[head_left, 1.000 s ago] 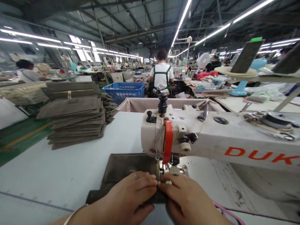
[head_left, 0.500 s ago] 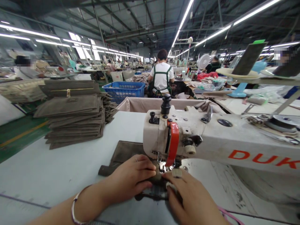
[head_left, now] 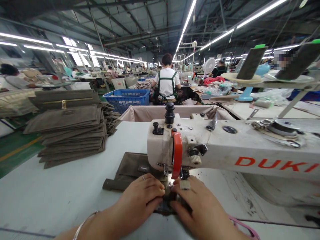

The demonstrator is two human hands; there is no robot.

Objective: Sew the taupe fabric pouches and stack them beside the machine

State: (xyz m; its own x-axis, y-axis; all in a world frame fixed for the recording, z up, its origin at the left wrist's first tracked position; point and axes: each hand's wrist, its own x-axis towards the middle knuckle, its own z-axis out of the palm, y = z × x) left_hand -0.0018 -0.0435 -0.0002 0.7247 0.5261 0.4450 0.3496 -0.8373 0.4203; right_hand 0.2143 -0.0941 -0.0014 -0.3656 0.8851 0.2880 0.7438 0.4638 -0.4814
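Observation:
A dark grey-brown fabric panel (head_left: 130, 163) with a small label lies on the white sewing table, its right part under the head of a sewing machine (head_left: 215, 140). My left hand (head_left: 142, 200) presses the panel left of the needle area, fingers together and thumb tucked in. On the right, my right hand (head_left: 197, 203) grips the near edge of the fabric close to the presser foot, a pale wrap around one finger. The needle area is mostly hidden by the red guard (head_left: 177, 155) and my fingertips.
A tall stack of grey-brown panels (head_left: 72, 133), the top one zipped, stands at the table's left. Behind the machine is a pink-beige cloth-lined bin (head_left: 140, 113). Beyond are a blue crate (head_left: 127, 100) and a person in a white shirt (head_left: 166, 81). Thread cones (head_left: 252, 63) stand at right.
My left hand has drawn slightly toward me, uncovering the panel's label. The fabric has shifted a little under the machine head. The whole view has swung slightly to the right.

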